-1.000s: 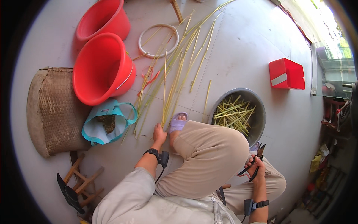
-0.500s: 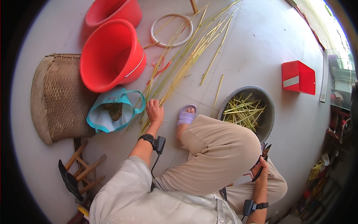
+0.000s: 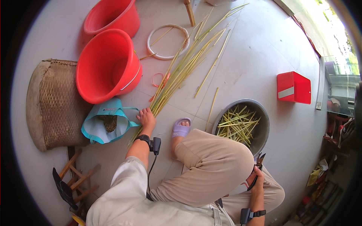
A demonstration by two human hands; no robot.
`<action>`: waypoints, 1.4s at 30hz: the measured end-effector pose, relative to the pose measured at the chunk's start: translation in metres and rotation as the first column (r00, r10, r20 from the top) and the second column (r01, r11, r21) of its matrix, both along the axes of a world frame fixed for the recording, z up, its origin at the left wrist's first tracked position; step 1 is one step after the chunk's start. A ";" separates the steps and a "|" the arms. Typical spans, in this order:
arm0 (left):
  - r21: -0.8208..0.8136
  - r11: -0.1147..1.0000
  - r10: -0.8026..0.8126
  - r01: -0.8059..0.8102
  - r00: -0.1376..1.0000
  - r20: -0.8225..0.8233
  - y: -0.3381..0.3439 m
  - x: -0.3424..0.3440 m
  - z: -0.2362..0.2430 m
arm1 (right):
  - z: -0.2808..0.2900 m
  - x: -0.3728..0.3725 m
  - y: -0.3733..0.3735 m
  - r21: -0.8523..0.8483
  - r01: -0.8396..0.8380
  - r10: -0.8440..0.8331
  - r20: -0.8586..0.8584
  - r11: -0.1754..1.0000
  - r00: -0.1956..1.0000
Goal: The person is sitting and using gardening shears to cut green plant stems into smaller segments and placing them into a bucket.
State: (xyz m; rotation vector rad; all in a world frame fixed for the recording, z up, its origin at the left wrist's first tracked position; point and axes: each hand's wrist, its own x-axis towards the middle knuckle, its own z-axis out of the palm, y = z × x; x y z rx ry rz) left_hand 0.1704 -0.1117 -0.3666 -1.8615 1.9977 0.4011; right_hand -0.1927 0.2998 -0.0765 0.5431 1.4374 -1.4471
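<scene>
The left hand (image 3: 147,121) lies across a bundle of long yellow-green stalks (image 3: 177,77) on a tiled floor (image 3: 256,56), whether its fingers (image 3: 142,113) close around them impossible to tell, while the right hand (image 3: 256,179) grips a pair of pruning shears (image 3: 259,160) near a grey basin (image 3: 265,126) of shorter stalk pieces (image 3: 237,126); an open turquoise bag (image 3: 104,109) sits just beside the left hand

Can read no text anywhere. See only a small label (image 3: 112,109) on turquoise bag (image 3: 115,104), left, and faint marks on purple slipper (image 3: 181,130), too tiny to decipher.
</scene>
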 end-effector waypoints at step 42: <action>0.849 0.528 0.797 -0.010 0.351 -0.492 -0.057 0.036 0.054 | -0.003 0.000 0.017 -0.104 -0.016 0.019 0.029 0.994 0.999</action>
